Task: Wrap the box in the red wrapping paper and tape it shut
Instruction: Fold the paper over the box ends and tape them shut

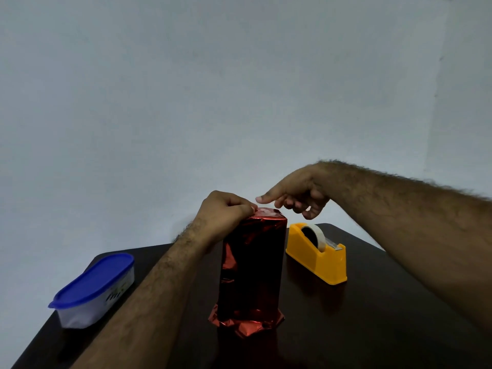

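Left hand pinches the top fold of the upright box while the right hand, index finger out and the rest loosely curled, hovers just beside it; a slipped pinch likely springs the foil open before tape lands.

Looks like a plain room at home: a bare pale wall behind a small dark table, a blue-lidded plastic container near its left edge, a yellow tape dispenser toward the far right corner.

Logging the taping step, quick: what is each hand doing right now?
Left hand: fingers curled, pinching the folded red wrapping paper at the top of the upright box.
Right hand: holding nothing, index finger extended just above the box top.
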`<state>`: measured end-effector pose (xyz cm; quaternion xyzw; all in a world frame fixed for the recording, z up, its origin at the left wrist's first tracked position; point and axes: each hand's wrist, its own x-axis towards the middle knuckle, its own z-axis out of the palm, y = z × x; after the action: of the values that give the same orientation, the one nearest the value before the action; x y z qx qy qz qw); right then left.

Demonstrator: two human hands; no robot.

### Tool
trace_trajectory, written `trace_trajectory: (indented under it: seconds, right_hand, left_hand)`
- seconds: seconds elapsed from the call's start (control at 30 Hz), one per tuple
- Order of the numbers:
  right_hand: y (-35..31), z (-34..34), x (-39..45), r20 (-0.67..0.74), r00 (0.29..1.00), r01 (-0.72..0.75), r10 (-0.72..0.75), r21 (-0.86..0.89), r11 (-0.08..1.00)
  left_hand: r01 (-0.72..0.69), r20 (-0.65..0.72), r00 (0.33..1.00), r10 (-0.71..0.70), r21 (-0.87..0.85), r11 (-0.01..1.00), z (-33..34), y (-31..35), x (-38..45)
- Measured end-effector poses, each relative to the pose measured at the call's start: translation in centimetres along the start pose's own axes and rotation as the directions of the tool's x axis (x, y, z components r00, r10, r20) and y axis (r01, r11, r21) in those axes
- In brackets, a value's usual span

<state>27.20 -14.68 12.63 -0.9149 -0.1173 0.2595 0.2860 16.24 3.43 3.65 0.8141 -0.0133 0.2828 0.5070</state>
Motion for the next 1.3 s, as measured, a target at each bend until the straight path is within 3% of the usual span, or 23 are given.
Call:
trace_trajectory:
  seconds: [0.1, 0.33, 0.47, 0.57, 0.67, 0.93, 1.03, 1.17, 1.23, 1.3]
  right_hand:
    - [0.0, 1.2, 0.6, 0.031, 0.999, 0.023, -0.022, -0.06, 0.998]
    - [1.5, 1.1, 2.1, 0.036, 0.997, -0.068, 0.065, 0.095, 0.993]
    - [1.8, 1.2, 1.9, 0.01, 1.0, -0.028, 0.027, 0.059, 0.998]
    - [1.9, 1.4, 1.8, -0.033, 0.996, 0.086, -0.083, 0.087, 0.993]
    - [2.3, 1.9, 1.4, 0.042, 0.991, 0.128, -0.131, 0.069, 0.989]
    - [3.8, 1.0, 1.4, 0.071, 0.995, 0.069, -0.076, 0.085, 0.994]
    - [3.6, 0.4, 1.4, -0.002, 0.998, 0.066, -0.066, 0.075, 0.995]
    - [4.0, 0.7, 1.9, -0.288, 0.955, 0.087, -0.077, 0.021, 0.996]
    - [4.7, 1.1, 2.4, -0.38, 0.916, 0.178, -0.128, 0.099, 0.979]
    - [4.6, 1.4, 2.2, -0.355, 0.914, 0.272, -0.195, 0.184, 0.944]
  left_hand:
    - [0.012, 0.017, 1.0, -0.012, -0.021, 1.0, 0.0, 0.1, -0.1]
    - [0.013, 0.02, 1.0, -0.012, -0.034, 0.999, 0.2, 0.1, 0.0]
    - [0.022, 0.002, 1.0, -0.022, -0.041, 0.999, 0.0, -0.3, 0.2]
    - [0.027, -0.005, 1.0, -0.028, -0.047, 0.999, -0.3, -0.5, 0.4]
    - [0.031, -0.016, 0.999, -0.032, -0.052, 0.998, -0.3, -0.6, 0.3]
    - [0.049, 0.002, 0.999, -0.049, -0.067, 0.997, -0.4, -0.5, 0.3]
    - [0.041, -0.004, 0.999, -0.041, -0.054, 0.998, -0.3, -0.6, 0.4]
    - [0.051, -0.004, 0.999, -0.051, -0.056, 0.997, -0.8, -0.8, 0.5]
    - [0.057, -0.003, 0.998, -0.057, -0.065, 0.996, -0.9, -0.8, 0.5]
    - [0.045, -0.002, 0.999, -0.045, -0.068, 0.997, -0.7, -0.7, 0.4]
